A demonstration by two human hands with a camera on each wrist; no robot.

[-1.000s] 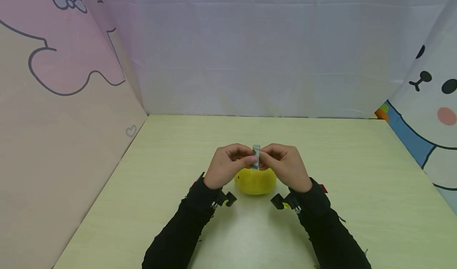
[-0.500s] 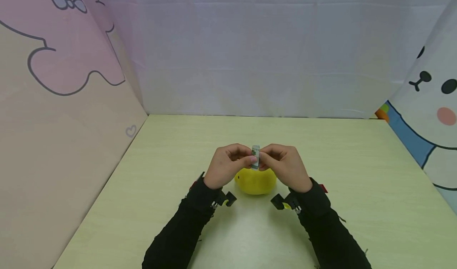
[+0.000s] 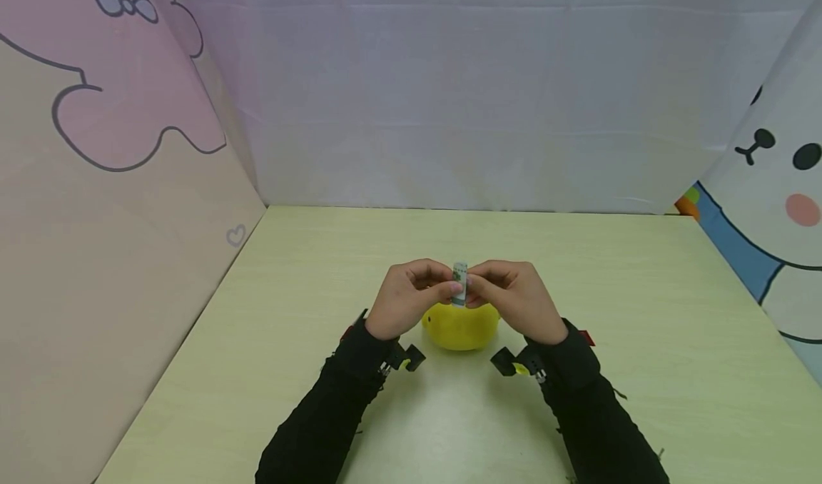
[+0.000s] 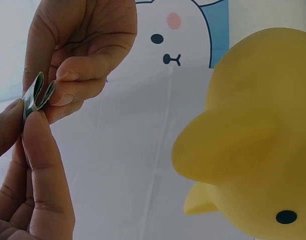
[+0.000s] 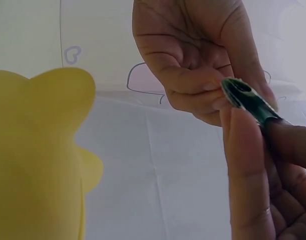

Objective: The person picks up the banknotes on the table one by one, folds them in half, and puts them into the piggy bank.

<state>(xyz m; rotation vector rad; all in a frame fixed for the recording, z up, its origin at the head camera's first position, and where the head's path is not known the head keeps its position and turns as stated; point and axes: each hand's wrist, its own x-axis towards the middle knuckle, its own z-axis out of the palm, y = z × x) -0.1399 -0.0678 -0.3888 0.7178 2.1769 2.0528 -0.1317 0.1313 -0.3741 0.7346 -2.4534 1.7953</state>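
Note:
Between my two hands stands a small folded slip of green and white printed paper (image 3: 459, 284), which looks like a banknote. My left hand (image 3: 414, 295) pinches its left side between thumb and forefinger, and my right hand (image 3: 514, 295) pinches the right side. The wrist views show the paper's layers (image 4: 38, 97) bent into a loop with the folded edges slightly apart. Just below and behind the hands in the head view sits a yellow rounded animal figure (image 3: 459, 328), its top partly hidden by them. Close up, it has ear-like bumps and a black eye (image 4: 286, 217).
The figure rests on a pale wood-look table (image 3: 321, 277). A plain white cloth (image 3: 449, 98) hangs behind it, and printed cartoon cloths stand at the left (image 3: 128, 220) and right (image 3: 770, 220). Small black wrist cameras are strapped to both dark sleeves (image 3: 315, 412).
My right wrist and forearm have shifted slightly to the right. The paper slip has turned a little and its top looks rounder. The left hand and the yellow figure have stayed put.

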